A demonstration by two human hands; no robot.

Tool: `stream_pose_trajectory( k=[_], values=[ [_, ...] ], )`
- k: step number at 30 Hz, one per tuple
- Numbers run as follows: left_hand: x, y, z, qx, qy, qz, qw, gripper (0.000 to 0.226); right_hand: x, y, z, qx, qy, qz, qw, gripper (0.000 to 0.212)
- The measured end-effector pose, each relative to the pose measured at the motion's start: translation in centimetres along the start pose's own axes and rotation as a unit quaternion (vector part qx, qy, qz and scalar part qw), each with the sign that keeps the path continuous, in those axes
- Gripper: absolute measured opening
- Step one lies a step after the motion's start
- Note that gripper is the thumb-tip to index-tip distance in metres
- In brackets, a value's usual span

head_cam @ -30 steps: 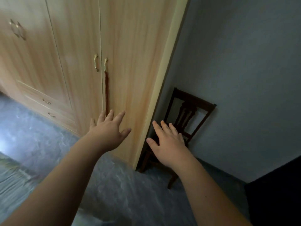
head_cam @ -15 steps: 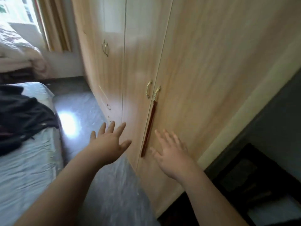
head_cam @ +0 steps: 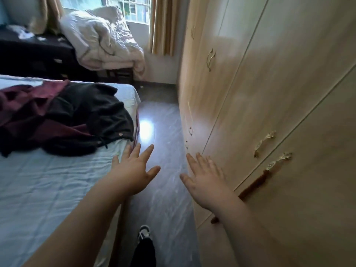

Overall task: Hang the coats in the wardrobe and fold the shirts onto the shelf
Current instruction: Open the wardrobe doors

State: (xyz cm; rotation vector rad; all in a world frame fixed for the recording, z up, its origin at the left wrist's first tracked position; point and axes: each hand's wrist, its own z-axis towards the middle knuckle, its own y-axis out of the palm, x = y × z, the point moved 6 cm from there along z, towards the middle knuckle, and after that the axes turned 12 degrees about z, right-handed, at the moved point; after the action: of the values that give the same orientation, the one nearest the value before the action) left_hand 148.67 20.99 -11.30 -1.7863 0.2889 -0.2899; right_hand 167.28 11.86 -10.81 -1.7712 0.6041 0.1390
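A heap of clothes lies on the bed (head_cam: 48, 182) at the left: a black coat (head_cam: 92, 116) on top and a maroon garment (head_cam: 30, 99) under and behind it. The light wooden wardrobe (head_cam: 289, 83) runs along the right side with its doors closed; a strip of dark red cloth (head_cam: 256, 185) sticks out below the gold door handles (head_cam: 273, 149). My left hand (head_cam: 134, 172) hovers over the bed's corner with fingers spread, holding nothing. My right hand (head_cam: 206, 180) is stretched out flat in front of the wardrobe's lower part, also holding nothing.
A narrow strip of grey floor (head_cam: 163, 151) runs between bed and wardrobe, with my foot (head_cam: 144, 233) on it. At the far end a crumpled white duvet (head_cam: 102, 39) lies on dark furniture under a curtained window (head_cam: 133, 8).
The view has swung left from the wardrobe's end and the chair to the bed and window. Both hands stay outstretched and open; the clothes heap has come into view.
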Motion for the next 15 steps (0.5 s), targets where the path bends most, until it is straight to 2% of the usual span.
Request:
stream_pose_trajectory(
  k=[4,10,15],
  values=[
    [-3.3,-3.1,10.1,0.016,-0.005,-0.001,1.000,0.073,-3.1,-3.0,9.9,0.006,-0.012,-0.015,1.000,0.068],
    [-6.7,-10.6,24.8,0.046,0.023,0.000,0.999,0.071,-7.8,-10.4,23.8,0.063,-0.018,-0.019,0.998,0.067],
    [-7.5,-13.9,33.9,0.044,0.039,-0.003,0.998,0.072,-9.2,-13.8,32.5,0.060,-0.009,-0.010,0.998,0.066]
  ],
)
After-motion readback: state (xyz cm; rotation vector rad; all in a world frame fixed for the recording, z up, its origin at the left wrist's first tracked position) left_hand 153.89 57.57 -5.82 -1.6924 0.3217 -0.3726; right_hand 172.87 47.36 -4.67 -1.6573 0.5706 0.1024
